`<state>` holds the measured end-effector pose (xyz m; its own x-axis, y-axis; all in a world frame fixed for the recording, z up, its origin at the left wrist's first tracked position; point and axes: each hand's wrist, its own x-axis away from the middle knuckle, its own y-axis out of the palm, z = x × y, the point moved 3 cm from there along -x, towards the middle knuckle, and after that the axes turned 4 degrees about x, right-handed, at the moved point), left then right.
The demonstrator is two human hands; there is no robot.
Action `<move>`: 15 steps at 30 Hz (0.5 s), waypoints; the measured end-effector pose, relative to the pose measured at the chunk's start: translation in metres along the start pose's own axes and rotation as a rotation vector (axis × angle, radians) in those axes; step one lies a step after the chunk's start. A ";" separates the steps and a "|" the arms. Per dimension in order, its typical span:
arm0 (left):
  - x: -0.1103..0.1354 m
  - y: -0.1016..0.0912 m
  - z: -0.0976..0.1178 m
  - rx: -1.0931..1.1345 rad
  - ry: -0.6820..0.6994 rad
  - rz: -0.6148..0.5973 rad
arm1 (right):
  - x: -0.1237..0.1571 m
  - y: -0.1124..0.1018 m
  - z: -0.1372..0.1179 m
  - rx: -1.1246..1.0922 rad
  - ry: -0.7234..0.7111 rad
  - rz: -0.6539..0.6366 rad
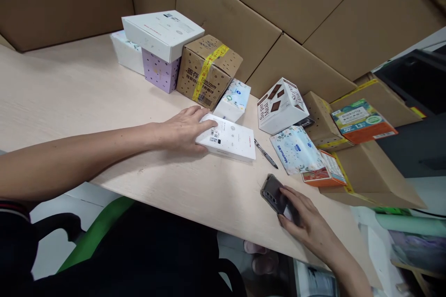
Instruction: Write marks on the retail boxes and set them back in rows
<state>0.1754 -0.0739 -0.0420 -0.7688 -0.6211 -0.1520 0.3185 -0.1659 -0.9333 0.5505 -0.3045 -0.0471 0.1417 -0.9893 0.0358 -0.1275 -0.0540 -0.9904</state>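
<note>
My left hand (186, 129) rests on the left end of a flat white box (230, 139) lying on the pale wooden table (87, 97), fingers curled over its edge. My right hand (303, 218) grips a small dark handheld device (273, 192) near the table's front edge, its head pointed toward the white box. A black pen (265, 153) lies just right of the white box.
Behind stand a brown taped carton (207, 72), a white box (162, 32) stacked on a lilac one (160, 72), a tissue pack (233, 100), a Super Meal box (280, 104), a blue patterned pack (296, 148), an orange box (322, 171) and flat cartons. Cardboard walls the back.
</note>
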 end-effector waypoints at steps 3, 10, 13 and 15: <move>0.001 -0.003 0.002 0.027 -0.036 -0.032 | -0.009 -0.009 -0.013 0.000 0.010 0.002; 0.013 -0.026 0.023 0.289 -0.021 -0.164 | -0.068 -0.025 -0.082 0.074 -0.215 0.349; 0.016 -0.032 0.026 0.347 0.047 -0.150 | -0.077 -0.028 -0.088 0.034 -0.392 0.368; 0.014 -0.034 0.026 0.463 0.084 -0.059 | -0.074 -0.034 -0.081 -0.001 -0.429 0.435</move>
<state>0.1684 -0.0967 -0.0043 -0.8293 -0.5392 -0.1468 0.4719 -0.5350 -0.7008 0.4650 -0.2406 -0.0056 0.4587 -0.7779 -0.4294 -0.2633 0.3426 -0.9018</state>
